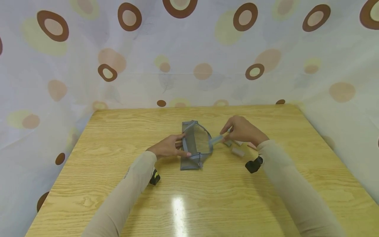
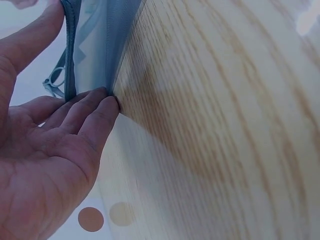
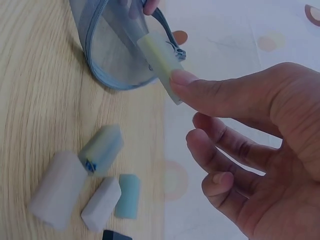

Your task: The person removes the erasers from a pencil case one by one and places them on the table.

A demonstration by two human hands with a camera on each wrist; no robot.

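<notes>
A blue-grey mesh zip pouch (image 1: 190,141) lies on the table with its mouth spread towards the right. My left hand (image 1: 168,147) holds it at its left side, thumb at the zipped rim and fingers along the lower edge in the left wrist view. Between thumb and index finger, my right hand (image 1: 244,130) pinches a pale green and yellow eraser-like block (image 3: 160,60), its far end at the pouch's mouth. The other right fingers are loosely bent. Below, in the right wrist view, lie a pinkish block (image 3: 59,190), a blue-yellow block (image 3: 104,149), a white block (image 3: 101,204) and a teal block (image 3: 128,196).
A pink strip (image 1: 252,146) lies by the right wrist. Part of a dark object (image 3: 116,235) shows at the lower edge of the right wrist view. The wooden table (image 1: 133,131) ends at a spotted cloth (image 1: 183,52) behind and at both sides.
</notes>
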